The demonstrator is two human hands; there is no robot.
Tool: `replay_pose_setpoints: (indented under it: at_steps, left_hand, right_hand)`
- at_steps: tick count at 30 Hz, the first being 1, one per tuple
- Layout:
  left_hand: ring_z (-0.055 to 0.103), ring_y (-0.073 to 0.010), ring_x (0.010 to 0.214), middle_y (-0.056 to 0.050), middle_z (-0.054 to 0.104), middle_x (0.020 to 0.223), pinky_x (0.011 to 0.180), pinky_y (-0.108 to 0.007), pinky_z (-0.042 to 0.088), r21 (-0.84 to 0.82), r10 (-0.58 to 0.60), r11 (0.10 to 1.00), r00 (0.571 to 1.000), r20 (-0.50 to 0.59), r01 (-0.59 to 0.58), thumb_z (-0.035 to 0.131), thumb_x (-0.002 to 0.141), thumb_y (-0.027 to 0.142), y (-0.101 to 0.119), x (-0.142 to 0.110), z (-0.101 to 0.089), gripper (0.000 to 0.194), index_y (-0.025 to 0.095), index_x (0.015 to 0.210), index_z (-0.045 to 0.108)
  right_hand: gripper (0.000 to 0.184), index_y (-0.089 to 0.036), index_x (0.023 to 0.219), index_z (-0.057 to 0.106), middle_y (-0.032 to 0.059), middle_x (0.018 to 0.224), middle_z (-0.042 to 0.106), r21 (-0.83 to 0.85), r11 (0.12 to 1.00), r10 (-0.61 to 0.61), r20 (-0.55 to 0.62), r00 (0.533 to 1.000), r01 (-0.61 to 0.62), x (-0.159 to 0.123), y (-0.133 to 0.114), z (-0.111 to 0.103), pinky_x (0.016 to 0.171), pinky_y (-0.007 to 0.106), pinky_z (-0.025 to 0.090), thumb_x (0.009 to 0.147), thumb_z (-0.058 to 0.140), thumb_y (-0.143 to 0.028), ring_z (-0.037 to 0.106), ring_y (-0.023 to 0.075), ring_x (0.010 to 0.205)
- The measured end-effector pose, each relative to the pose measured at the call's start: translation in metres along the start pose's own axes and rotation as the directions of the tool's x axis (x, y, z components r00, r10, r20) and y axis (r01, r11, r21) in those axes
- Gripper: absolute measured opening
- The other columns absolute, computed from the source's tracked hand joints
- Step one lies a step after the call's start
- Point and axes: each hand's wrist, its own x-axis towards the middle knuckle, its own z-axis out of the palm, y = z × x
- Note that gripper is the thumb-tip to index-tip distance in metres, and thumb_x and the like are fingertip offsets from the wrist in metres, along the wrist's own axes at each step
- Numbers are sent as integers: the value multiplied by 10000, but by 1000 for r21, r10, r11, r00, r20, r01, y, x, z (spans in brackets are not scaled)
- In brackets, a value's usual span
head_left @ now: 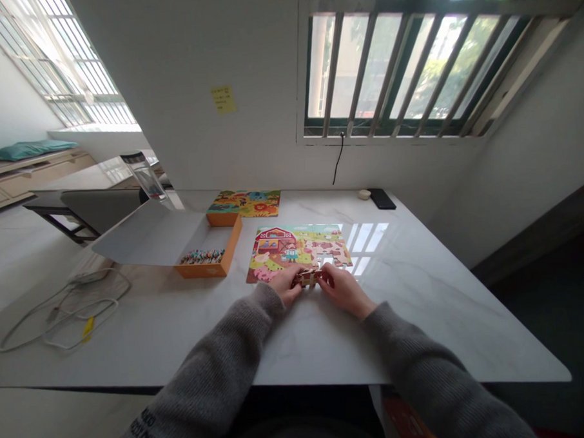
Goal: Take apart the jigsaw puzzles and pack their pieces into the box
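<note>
A farm jigsaw puzzle point(298, 248) with a red barn lies on the white marble table point(421, 304); its near right corner looks unfilled. My left hand point(286, 285) and my right hand point(341, 288) meet at the puzzle's near edge. Both pinch a small group of joined puzzle pieces point(307, 278) between their fingertips, just above the table. Grey sleeves cover both arms.
An open orange box point(211, 251) with loose pieces and its white lid stands to the left. A second animal puzzle point(247, 203) lies behind it. A clear bottle point(145, 175), white cables point(63, 306), a black phone point(382, 199) and a small round object point(364, 194) lie further off.
</note>
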Motion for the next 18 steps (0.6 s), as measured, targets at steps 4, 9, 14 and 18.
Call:
replay_pose_setpoints:
  at_steps: [4, 9, 14, 18]
  left_hand:
    - [503, -156, 664, -2, 565, 750, 618, -266, 405, 51, 46, 998, 999, -12, -46, 583, 735, 153, -5, -1, 4, 146, 181, 878, 590]
    - [481, -155, 640, -6, 550, 722, 617, -280, 391, 127, 85, 988, 996, -15, -83, 558, 808, 215, -14, -1, 10, 38, 186, 820, 579]
    - [501, -180, 679, -38, 566, 751, 657, -304, 410, 183, 139, 975, 987, -77, -123, 566, 785, 178, -11, 0, 7, 16, 191, 778, 571]
    - [541, -227, 803, -60, 597, 814, 811, -369, 444, 235, 150, 963, 986, -68, -130, 585, 775, 177, -7, 2, 3, 22, 196, 779, 573]
  right_hand:
    - [51, -229, 904, 580, -1, 732, 641, -112, 992, -49, 15, 999, 50, -5, -6, -1, 615, 251, 350, 893, 533, -247, 552, 160, 666]
    - [251, -225, 1087, 596, -10, 781, 645, 34, 996, -80, 46, 996, 78, 3, 0, -16, 629, 254, 406, 856, 509, -173, 541, 145, 632]
    - [249, -156, 1066, 633, 100, 938, 640, -199, 972, 65, -283, 957, -125, 16, 39, -36, 810, 344, 444, 909, 467, -254, 565, 228, 859]
    - [429, -128, 1188, 616, 165, 1026, 623, -416, 852, 215, -276, 937, -318, 22, 55, -36, 852, 395, 426, 912, 529, -444, 553, 296, 974]
